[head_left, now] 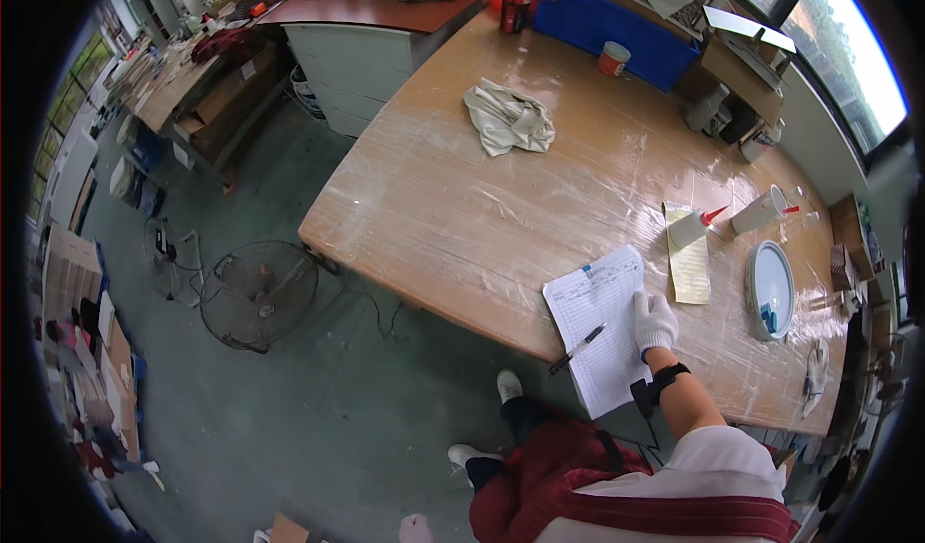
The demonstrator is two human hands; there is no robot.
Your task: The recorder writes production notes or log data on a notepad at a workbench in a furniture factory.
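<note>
Maroon strap point(674, 514), right hand point(655, 323) loosely spread on paper point(607, 374), left hand point(415, 529) unclear, blue piece point(768, 318) in pale dish point(771, 275)

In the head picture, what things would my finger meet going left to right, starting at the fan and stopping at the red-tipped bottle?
Fan → rag → pen → right hand → bottle.

From head height, the wide fisheye view looks down over table point(405, 191) and floor point(299, 427).

- Right glove point(655, 324) was white.
- Paper point(599, 302) under it was white, gridded.
- Pen point(577, 349) near it was black.
- Bottle point(686, 231) beyond it was white, red-tipped.
</note>
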